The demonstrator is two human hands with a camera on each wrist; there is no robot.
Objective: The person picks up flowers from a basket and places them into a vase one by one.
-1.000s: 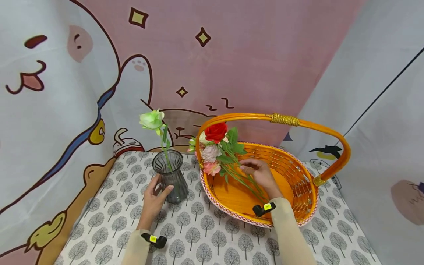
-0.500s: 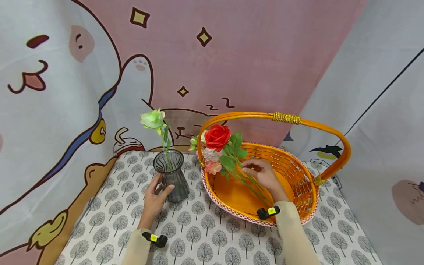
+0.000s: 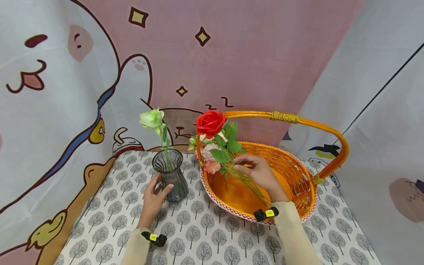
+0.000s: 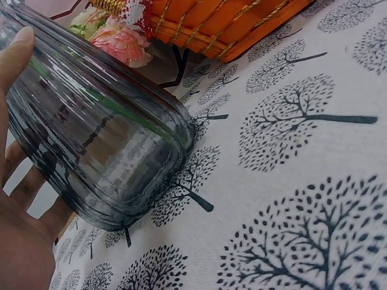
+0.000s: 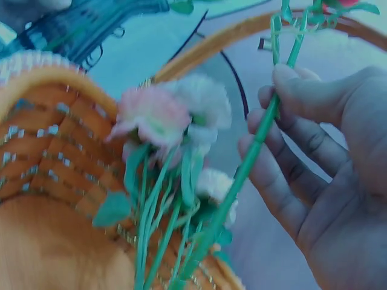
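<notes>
My left hand (image 3: pixel 154 200) holds the side of a grey ribbed glass vase (image 3: pixel 176 186), thumb on the near side. In the left wrist view the other fingers go behind the glass vase (image 4: pixel 103 139). A pale green rose (image 3: pixel 152 119) stands upright in it. Over the basket, my right hand (image 3: pixel 260 173) pinches the green stem (image 5: pixel 257 145) of a red rose (image 3: pixel 210 124) between thumb and fingers. The rose's bloom is raised at the basket's left end, tilted left, in front of the handle.
The orange wicker basket (image 3: pixel 299 187) has a tall arched handle (image 3: pixel 318 129). Inside lie several flowers, among them a pink one (image 3: pixel 212 166) and a pale one (image 3: pixel 209 151), heads over the left rim. A tree-print cloth (image 3: pixel 205 235) covers the table; printed curtains (image 3: pixel 258 55) hang behind.
The red rose has risen and shifted left, away from the other blooms, as my right hand moved slightly left. My left hand and the vase stay where they were.
</notes>
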